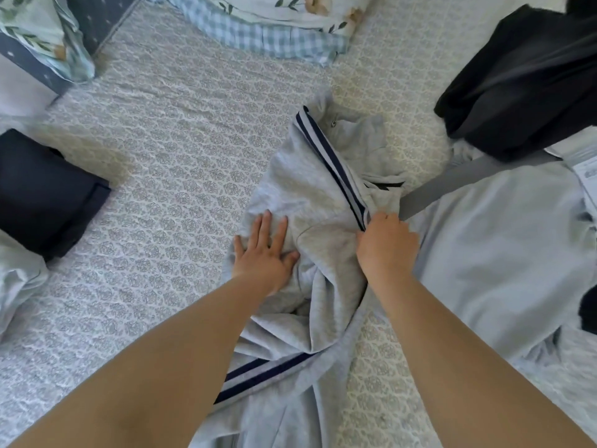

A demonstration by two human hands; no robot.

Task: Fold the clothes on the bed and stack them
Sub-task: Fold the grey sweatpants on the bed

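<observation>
A crumpled grey garment with navy and white side stripes [310, 189] lies in the middle of the bed [161, 156]. My left hand [263, 247] presses flat on its left part with straight, spread fingers. My right hand [386, 244] grips a bunch of the same garment right at the stripe, fingers curled into the cloth. A folded navy garment [42, 192] sits at the left edge. A light blue garment [491, 240] is spread out on the right, touching the grey one.
A black garment [523, 79] lies heaped at the upper right. Floral and checked bedding [268, 30] lies along the far side, with a pillow [42, 37] at the upper left. More pale cloth [16, 279] bunches at the left edge.
</observation>
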